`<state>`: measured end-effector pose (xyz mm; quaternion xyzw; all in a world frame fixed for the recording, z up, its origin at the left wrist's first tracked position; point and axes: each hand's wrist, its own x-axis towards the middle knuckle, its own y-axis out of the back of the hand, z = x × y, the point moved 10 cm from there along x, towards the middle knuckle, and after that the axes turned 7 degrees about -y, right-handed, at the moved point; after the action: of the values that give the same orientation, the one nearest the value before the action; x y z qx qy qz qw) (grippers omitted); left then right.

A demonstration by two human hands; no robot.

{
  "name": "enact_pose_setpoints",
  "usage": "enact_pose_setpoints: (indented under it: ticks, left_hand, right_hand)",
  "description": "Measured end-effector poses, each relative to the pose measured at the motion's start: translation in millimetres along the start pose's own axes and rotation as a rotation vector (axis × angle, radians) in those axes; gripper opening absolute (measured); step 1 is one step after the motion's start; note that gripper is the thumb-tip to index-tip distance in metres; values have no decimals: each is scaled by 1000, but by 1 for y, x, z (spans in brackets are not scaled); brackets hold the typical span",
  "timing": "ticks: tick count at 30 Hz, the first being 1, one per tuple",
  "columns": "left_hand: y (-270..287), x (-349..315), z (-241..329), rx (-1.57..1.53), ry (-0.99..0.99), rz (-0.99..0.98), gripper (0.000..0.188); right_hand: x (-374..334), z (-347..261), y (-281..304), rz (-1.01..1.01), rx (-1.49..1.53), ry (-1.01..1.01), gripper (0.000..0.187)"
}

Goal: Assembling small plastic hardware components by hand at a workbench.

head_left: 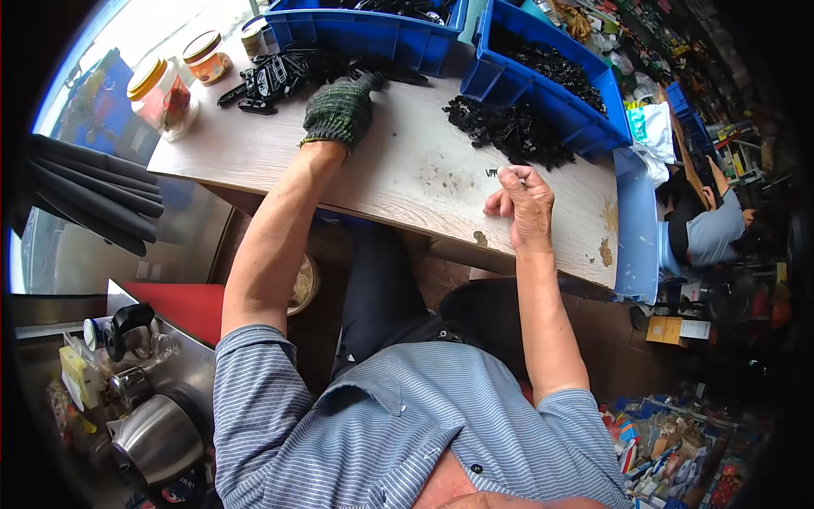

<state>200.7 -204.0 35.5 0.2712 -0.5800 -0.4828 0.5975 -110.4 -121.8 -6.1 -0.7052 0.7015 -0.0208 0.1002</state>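
My left hand (337,112), in a dark green knitted glove, reaches over the table. Its fingers are drawn together beside a pile of long black plastic parts (284,76); what they grip is hidden. My bare right hand (529,208) is raised above the table's front part, fingers curled and the thumb pressed to the forefinger. A small black toothed piece (492,172) shows at its fingertips. Just beyond that hand lies a heap of small black parts (509,129).
Two blue bins (365,32) (543,95) filled with black parts stand along the far side of the pale wooden table (407,170). Jars (159,97) stand at the far left. A steel kettle (161,437) is at lower left. Another person (716,229) works at far right.
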Motion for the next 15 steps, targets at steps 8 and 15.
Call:
enact_pose_setpoints:
  ticks: [8,15]
  left_hand:
    - [18,-47,64,23,-204,10,27]
    - [33,-58,77,-118,-177,101,22]
  right_hand:
    - [0,0,6,22,-5,19,20]
    - [-2,-3,3,41,-10,29,22]
